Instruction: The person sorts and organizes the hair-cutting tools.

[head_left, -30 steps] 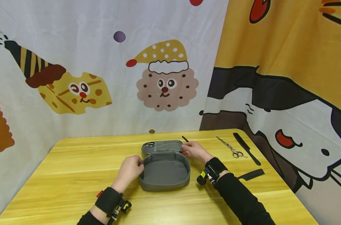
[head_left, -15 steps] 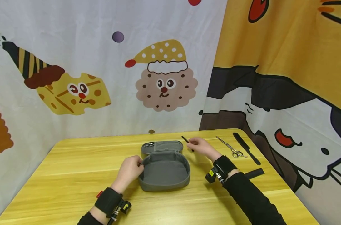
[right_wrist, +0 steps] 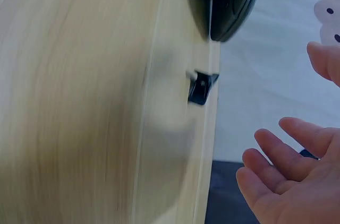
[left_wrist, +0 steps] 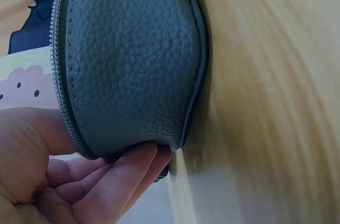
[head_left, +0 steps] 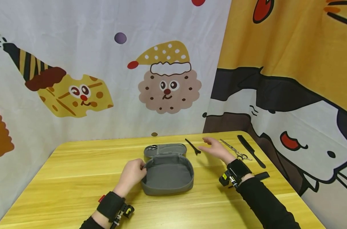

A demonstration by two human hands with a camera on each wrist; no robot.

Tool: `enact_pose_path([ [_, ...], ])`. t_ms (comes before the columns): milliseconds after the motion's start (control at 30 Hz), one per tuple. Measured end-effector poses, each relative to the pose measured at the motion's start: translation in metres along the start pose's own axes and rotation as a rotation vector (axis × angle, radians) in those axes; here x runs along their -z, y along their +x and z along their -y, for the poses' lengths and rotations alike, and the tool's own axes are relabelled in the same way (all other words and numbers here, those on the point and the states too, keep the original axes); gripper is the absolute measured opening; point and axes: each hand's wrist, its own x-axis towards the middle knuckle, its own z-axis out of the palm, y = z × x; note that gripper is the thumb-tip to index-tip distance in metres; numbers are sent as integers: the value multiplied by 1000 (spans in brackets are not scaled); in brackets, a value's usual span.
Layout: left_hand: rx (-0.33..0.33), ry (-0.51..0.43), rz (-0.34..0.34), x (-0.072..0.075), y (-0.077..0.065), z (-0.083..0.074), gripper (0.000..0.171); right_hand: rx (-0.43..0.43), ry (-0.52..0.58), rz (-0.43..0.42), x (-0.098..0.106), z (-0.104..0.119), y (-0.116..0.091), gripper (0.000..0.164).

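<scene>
A grey zip case (head_left: 169, 178) of pebbled material stands unzipped on the table, its lid (head_left: 171, 149) folded back. Something small and shiny shows at the lid's left end. My left hand (head_left: 133, 173) grips the case's left wall at the rim, thumb inside and fingers outside; the left wrist view shows this wall and its zipper teeth (left_wrist: 57, 65) close up. To the right of the lid lies a black hair clip (head_left: 193, 146). My right hand (head_left: 216, 149) hovers just right of that clip, fingers spread and holding nothing, as the right wrist view also shows.
Silver hairdressing scissors (head_left: 233, 149) lie beyond my right hand, with a long black comb (head_left: 250, 151) farther right. Another black comb (head_left: 262, 176) is partly hidden by my right sleeve. Patterned curtains (head_left: 105, 79) hang behind and to the right of the wooden table (head_left: 85, 178).
My right hand has moved right, from the lid's edge, over the hair clip and past it. The clip now shows whole, in the same spot. My left hand keeps its grip on the case.
</scene>
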Motion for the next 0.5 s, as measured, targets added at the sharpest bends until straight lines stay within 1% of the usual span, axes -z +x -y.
enact_pose_path([
  [200, -10, -15, 4, 0, -1, 0, 15, 10, -61, -27, 9, -14, -5, 73],
  [500, -5, 4, -6, 0, 0, 1, 12, -26, -162, -74, 21, -32, -6, 82],
])
